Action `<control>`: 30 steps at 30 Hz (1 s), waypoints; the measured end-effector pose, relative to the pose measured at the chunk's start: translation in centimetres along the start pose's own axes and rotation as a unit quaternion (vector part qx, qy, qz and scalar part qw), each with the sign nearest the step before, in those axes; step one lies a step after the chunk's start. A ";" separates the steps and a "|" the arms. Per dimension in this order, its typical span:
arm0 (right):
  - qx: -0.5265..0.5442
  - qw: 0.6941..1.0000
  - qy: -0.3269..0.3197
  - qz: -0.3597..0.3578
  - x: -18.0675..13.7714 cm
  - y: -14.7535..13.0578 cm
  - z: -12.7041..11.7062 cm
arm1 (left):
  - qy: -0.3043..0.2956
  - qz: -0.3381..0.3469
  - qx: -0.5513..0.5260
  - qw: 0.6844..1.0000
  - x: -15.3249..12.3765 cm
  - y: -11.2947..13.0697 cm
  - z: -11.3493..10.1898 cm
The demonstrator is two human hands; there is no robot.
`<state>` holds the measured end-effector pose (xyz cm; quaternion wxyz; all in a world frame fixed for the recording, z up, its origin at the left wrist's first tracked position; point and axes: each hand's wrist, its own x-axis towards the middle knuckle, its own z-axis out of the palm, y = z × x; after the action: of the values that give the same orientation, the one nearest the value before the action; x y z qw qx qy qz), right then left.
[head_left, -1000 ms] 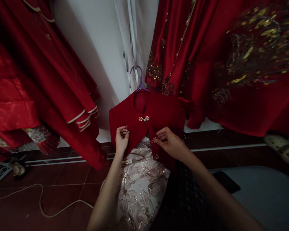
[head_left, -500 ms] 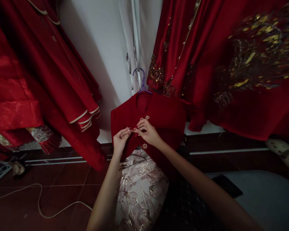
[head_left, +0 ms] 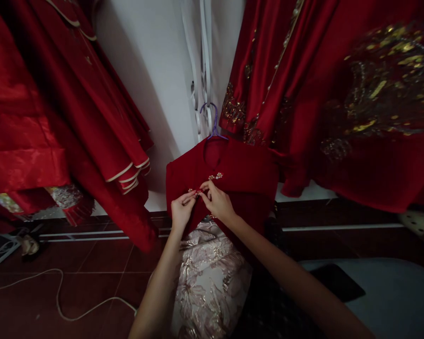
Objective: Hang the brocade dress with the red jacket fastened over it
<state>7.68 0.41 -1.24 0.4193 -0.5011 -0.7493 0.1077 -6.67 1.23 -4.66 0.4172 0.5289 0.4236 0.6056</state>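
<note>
A short dark red jacket (head_left: 243, 172) hangs on a purple hanger (head_left: 214, 123) over a pale gold floral skirt (head_left: 208, 282). A pearl clasp (head_left: 215, 176) near its collar is fastened. Just below that clasp, my left hand (head_left: 181, 212) and my right hand (head_left: 217, 203) meet at the jacket's front opening. Both pinch a second small pearl clasp (head_left: 194, 191) between fingertips, left hand on the left flap, right hand on the right flap.
Red satin garments (head_left: 74, 117) hang at the left, and red gowns with gold embroidery (head_left: 339, 94) at the right. A white cord (head_left: 60, 296) lies on the dark red tiled floor. A grey surface (head_left: 392, 296) with a dark phone-like slab (head_left: 342, 285) is at lower right.
My two hands were apart on the jacket's flaps a second ago. They have come together at the centre, pulling the flaps closed, and now pinch the second clasp.
</note>
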 end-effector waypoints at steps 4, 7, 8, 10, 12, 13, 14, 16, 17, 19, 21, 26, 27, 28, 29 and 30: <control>-0.006 1.000 0.014 -0.018 -0.1 -0.1 0.4 | -0.012 0.012 0.025 1.000 0.2 0.1 -0.2; 0.002 1.000 0.013 0.015 0.0 -0.2 0.5 | -0.016 0.011 0.023 1.000 0.3 0.2 -0.3; 0.000 0.999 0.007 0.041 -0.2 -0.1 0.4 | -0.020 0.012 0.017 1.000 0.1 0.0 -0.4; -0.018 0.995 -0.028 0.091 -1.1 0.3 0.0 | -0.028 0.012 0.008 1.000 -0.7 -0.6 -1.0; -0.047 0.988 -0.084 0.118 -2.8 1.0 -0.8 | -0.038 -0.004 0.020 0.999 -2.2 -1.5 -1.8; -0.057 0.985 -0.110 0.122 -3.7 1.5 -1.2 | -0.042 -0.022 0.037 0.998 -3.0 -2.0 -2.3; -0.063 0.981 -0.129 0.131 -4.7 2.1 -1.6 | -0.042 -0.042 0.056 0.997 -3.8 -2.5 -2.8; -0.058 0.975 -0.167 0.137 -6.3 3.0 -2.3 | -0.041 -0.070 0.085 0.993 -5.3 -3.0 -3.5; -0.049 0.972 -0.185 0.137 -6.8 3.3 -2.6 | -0.048 -0.077 0.093 0.992 -5.7 -3.0 -3.7; -0.021 0.969 -0.212 0.129 -7.4 3.7 -2.9 | -0.083 -0.079 0.106 0.988 -6.2 -2.8 -3.8; -0.002 0.969 -0.219 0.118 -7.4 3.7 -2.9 | -0.124 -0.079 0.121 0.982 -6.0 -2.4 -3.8; -0.015 0.978 -0.182 0.101 -7.5 3.5 -1.8 | -0.141 -0.080 0.195 0.967 -5.3 -2.6 -3.0; -0.015 0.979 -0.177 0.097 -7.6 3.4 -1.6 | -0.129 -0.067 0.217 0.965 -5.3 -2.8 -2.7; -0.014 0.980 -0.172 0.094 -7.6 3.4 -1.4 | -0.112 -0.046 0.242 0.963 -5.4 -3.0 -2.4; -0.012 0.982 -0.165 0.095 -7.7 3.3 -1.4 | -0.091 -0.020 0.270 0.958 -5.5 -3.0 -2.2; -0.009 0.983 -0.157 0.097 -7.6 3.2 -1.5 | -0.068 0.007 0.298 0.952 -5.7 -3.0 -2.1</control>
<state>12.01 -4.88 -6.12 0.2791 -0.5522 -0.7546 0.2184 -8.05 -3.46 -9.29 0.2646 0.6720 0.5514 0.4175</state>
